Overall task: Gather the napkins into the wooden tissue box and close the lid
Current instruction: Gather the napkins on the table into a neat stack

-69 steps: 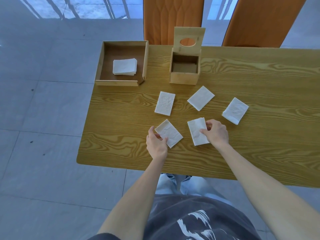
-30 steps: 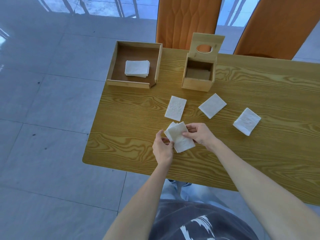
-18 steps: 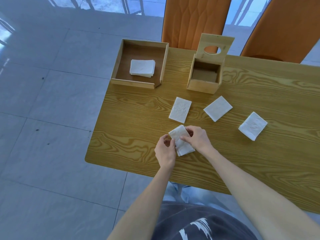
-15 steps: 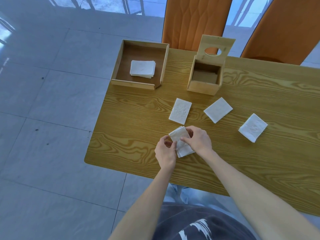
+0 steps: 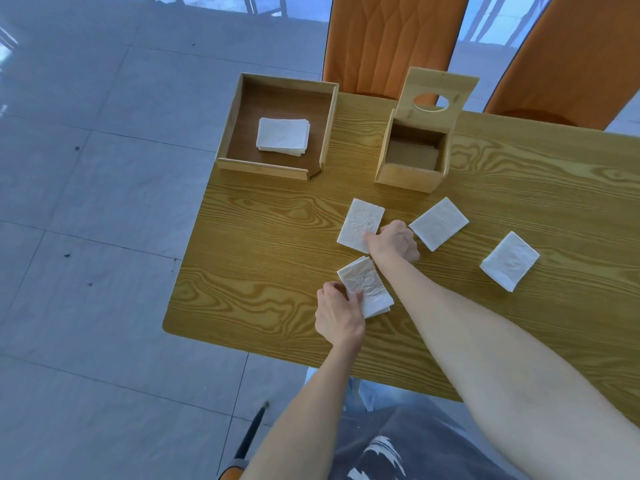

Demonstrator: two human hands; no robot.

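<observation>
Gathering step: left hand (image 5: 338,315) fingers pinched the stacked napkins (image 5: 366,291), right hand (image 5: 394,241) fingers curled onto another napkin (image 5: 360,223), which needed sliding onto the stack.

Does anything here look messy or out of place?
Nothing damaged or spilled. White napkins lie scattered at odd angles on the wooden table, like one; the light wooden tissue box stands empty, lid up.

A wood-grain worktop (image 5: 519,209) stands on a grey tiled floor (image 5: 86,202). At its far left corner sits an open shallow wooden tray (image 5: 227,133) with a dark base. Behind the far edge stand 2 orange chairs, one (image 5: 391,39) just right of the tray, the other (image 5: 568,60) further right.
</observation>
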